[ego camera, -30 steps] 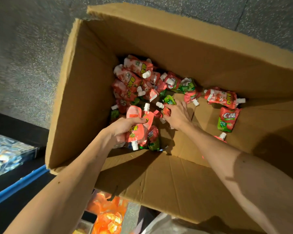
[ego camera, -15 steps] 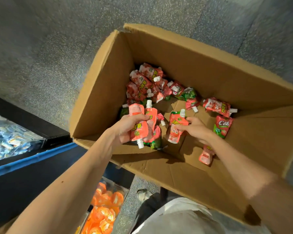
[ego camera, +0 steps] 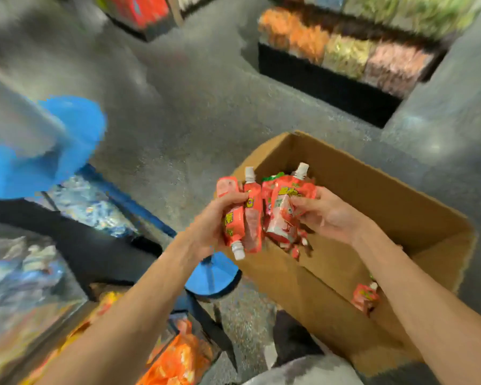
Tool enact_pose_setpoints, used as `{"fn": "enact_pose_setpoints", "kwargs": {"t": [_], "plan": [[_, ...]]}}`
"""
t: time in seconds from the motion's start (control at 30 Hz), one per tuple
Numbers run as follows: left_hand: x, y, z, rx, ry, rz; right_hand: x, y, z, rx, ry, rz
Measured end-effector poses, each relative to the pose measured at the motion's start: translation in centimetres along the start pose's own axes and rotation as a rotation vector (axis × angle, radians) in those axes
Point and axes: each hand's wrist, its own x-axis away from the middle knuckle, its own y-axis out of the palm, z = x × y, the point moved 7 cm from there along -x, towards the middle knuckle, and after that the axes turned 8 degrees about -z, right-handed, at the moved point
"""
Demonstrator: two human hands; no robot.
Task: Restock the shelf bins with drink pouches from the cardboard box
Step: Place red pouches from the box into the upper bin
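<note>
Left hand [ego camera: 210, 227]: grips two red pouches [ego camera: 243, 218], one spout down.
Right hand [ego camera: 324, 215]: holds a pouch [ego camera: 285, 215] above the box [ego camera: 395, 207].
Bins [ego camera: 345, 51]: blurred, contents apparently snack packets.

Yellow lettering was seen on the red drink pouches [ego camera: 283, 209], but nothing could be read through the blur.

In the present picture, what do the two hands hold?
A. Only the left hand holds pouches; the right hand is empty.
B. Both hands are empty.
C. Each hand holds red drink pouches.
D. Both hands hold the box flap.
C: the left hand grips red pouches, and the right hand pinches another red pouch, over the cardboard box.
</note>
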Motion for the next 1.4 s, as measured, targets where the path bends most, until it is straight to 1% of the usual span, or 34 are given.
{"fn": "enact_pose_setpoints", "kwargs": {"t": [0.07, 0.2, 0.3, 0.4, 0.5, 0.57, 0.63, 0.73, 0.83, 0.9, 0.97, 1.03, 1.07, 1.13, 1.27, 1.33, 1.37, 1.4], "plan": [[5.7, -1.0, 1.5, -0.005, 0.116, 0.01, -0.3, 6.2, -1.2, 0.045, -0.04, -0.072], [17.1, -3.8, 4.0, 0.038, 0.34, 0.024, -0.6, 18.7, -2.8, 0.236, -0.092, -0.191], [25.6, -6.2, 4.9, 0.037, 0.472, 0.062, -0.6, 27.6, -3.7, 0.342, -0.218, -0.281], [33.4, -7.8, 5.1, 0.038, 0.621, 0.15, -0.7, 35.2, -4.1, 0.481, -0.335, -0.347], [39.3, -7.5, 4.7, -0.019, 0.706, 0.176, -0.8, 42.2, -3.7, 0.659, -0.425, -0.426], [42.2, -8.1, 4.5, -0.069, 0.757, 0.25, -1.0, 46.4, -3.0, 0.773, -0.487, -0.463], [44.9, -8.9, 4.3, -0.095, 0.798, 0.325, -0.9, 50.1, -2.4, 0.803, -0.557, -0.517], [48.6, -9.9, 4.1, -0.062, 0.853, 0.41, -1.4, 54.0, -1.5, 0.739, -0.545, -0.586], [51.2, -10.9, 3.9, -0.067, 0.884, 0.462, -2.2, 56.9, -1.0, 0.782, -0.589, -0.648], [52.6, -11.8, 3.9, -0.066, 0.891, 0.501, -2.8, 58.9, -1.3, 0.919, -0.738, -0.68], [53.6, -12.4, 4.2, -0.076, 0.893, 0.552, -3.3, 60.5, -1.8, 1.105, -0.907, -0.665], [54.4, -12.8, 4.7, -0.078, 0.892, 0.595, -3.6, 62.1, -2.1, 1.2, -0.974, -0.674], [55.0, -12.9, 5.2, -0.072, 0.887, 0.626, -4.0, 63.1, -2.5, 1.205, -0.985, -0.722], [56.2, -13.2, 6.7, -0.043, 0.934, 0.681, -5.0, 65.0, -3.6, 1.156, -0.949, -0.82], [58.8, -14.2, 9.9, 0.074, 1.069, 0.756, -8.2, 67.8, -7.3, 1.031, -0.743, -0.858], [59.6, -15.0, 10.9, 0.111, 1.09, 0.787, -9.6, 68.9, -9.3, 0.977, -0.766, -0.797], [60.1, -15.4, 11.3, 0.096, 1.087, 0.823, -10.3, 69.4, -9.9, 1.004, -0.788, -0.775], [60.4, -15.4, 11.8, 0.087, 1.083, 0.848, -10.7, 69.9, -10.2, 1.023, -0.777, -0.788]]}}
